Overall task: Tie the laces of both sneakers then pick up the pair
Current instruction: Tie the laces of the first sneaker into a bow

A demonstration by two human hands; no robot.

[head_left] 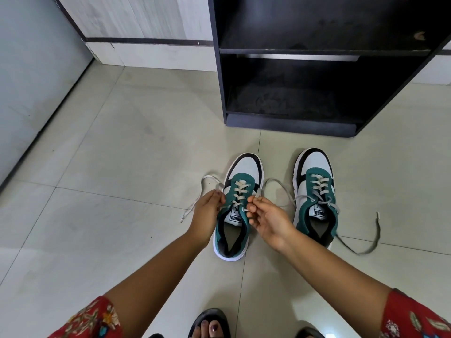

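Two teal, white and black sneakers stand side by side on the tiled floor, toes pointing away from me. My left hand [207, 213] pinches the left lace end [207, 178] of the left sneaker [240, 189], which loops out to the left. My right hand [264, 219] pinches that shoe's right lace end [275, 182] near the top eyelets. The right sneaker [314, 176] stands untouched, its grey laces [377, 230] loose and trailing over the floor to the right.
A dark open shelf unit [288, 123] stands on the floor just beyond the sneakers. A white wall base [156, 54] runs behind it and a pale door or panel [31, 81] at the left. My sandalled feet [210, 325] show at the bottom edge.
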